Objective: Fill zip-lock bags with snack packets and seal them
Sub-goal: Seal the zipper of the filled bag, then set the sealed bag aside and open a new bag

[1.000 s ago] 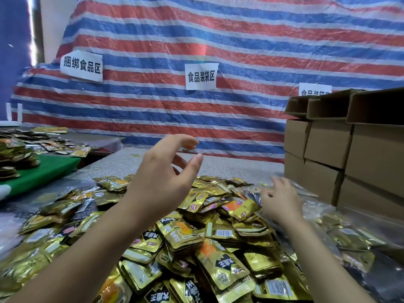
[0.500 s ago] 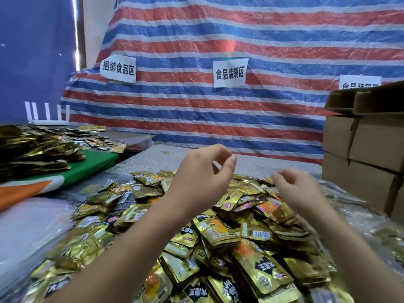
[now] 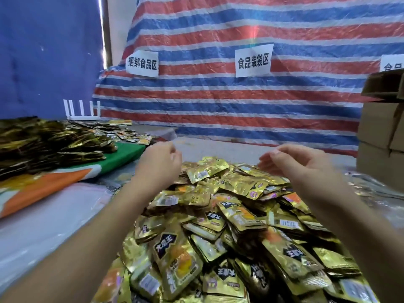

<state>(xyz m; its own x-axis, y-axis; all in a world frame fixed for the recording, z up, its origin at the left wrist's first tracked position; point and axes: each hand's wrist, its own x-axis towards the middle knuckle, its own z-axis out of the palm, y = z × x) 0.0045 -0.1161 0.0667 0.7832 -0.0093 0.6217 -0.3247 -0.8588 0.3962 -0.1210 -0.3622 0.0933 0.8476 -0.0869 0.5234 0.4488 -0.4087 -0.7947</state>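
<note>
A big heap of gold snack packets [image 3: 229,226] covers the table in front of me. Both my hands are raised above its far side, a short way apart. My left hand [image 3: 157,165] has its fingers curled with thumb and forefinger pinched together. My right hand [image 3: 293,162] pinches in the same way, palm turned inward. A thin clear zip-lock bag [image 3: 218,147], barely visible, seems stretched between the two pinches; its edges are hard to make out. A faint clear corner shows just beyond my left hand.
More clear bags [image 3: 376,193] lie at the right, below stacked cardboard boxes [image 3: 380,132]. At the left, bundled packets [image 3: 43,145] sit on a green and orange board [image 3: 122,158], with a white router [image 3: 82,112] behind. A striped tarp hangs at the back.
My right hand came back from the clear bags at the right and rose level with my left hand. My view swung to the left. Both hands went from loose fingers to pinches.
</note>
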